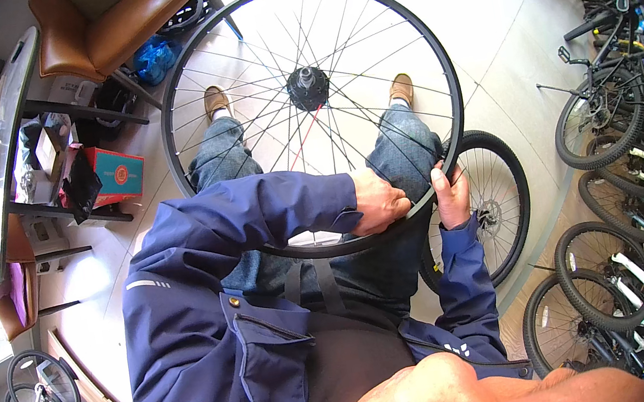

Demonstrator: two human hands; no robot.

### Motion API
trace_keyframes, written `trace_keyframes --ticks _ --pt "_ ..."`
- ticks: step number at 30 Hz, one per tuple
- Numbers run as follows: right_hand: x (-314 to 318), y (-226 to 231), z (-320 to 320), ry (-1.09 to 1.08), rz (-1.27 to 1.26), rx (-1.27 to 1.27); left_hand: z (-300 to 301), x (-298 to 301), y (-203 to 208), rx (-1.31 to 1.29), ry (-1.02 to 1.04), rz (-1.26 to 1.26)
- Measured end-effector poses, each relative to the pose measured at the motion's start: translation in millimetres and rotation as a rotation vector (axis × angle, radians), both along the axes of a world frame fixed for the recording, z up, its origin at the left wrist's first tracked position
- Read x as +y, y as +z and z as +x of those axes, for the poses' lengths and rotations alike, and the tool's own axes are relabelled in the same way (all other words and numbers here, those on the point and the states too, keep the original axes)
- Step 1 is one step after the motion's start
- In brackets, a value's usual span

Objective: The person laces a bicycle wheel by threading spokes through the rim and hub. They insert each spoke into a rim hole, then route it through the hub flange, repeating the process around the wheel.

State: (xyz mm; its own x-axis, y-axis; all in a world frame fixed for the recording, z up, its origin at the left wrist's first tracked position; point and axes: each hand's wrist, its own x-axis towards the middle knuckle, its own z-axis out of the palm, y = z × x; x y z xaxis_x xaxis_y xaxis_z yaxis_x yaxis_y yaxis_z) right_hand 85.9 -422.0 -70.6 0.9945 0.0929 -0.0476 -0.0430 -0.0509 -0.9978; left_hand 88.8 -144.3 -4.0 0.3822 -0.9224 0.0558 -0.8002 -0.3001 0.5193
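Observation:
A bare bicycle wheel (452,82) without a tyre is held tilted above my lap. Its rim is black with a small yellow mark at the far side, and its thin spokes are dark except for one red spoke (304,139). The black hub (309,89) sits in the middle. My left hand (380,200) reaches across to the near right part of the rim, fingers curled against its inner side; what they pinch is hidden. Just right of it, my right hand (453,196) grips the rim, thumb on top and fingers behind.
Behind my right forearm stands another wheel with a tyre (513,189). Several bicycles (605,117) line the right side. At left are a table (13,139), a brown chair (122,31), a red and teal box (118,173) and a blue plastic bag (155,59). More bicycles (43,392) stand lower left.

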Motion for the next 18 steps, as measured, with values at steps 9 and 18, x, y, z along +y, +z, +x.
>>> trace_keyframes --ticks 9,18 --pt "2 2 -2 -0.003 0.023 0.011 5 -5 1 0.114 -0.017 0.052" --pt "2 1 -2 -0.024 0.015 0.006 8 3 -13 -0.089 -0.079 -0.182"
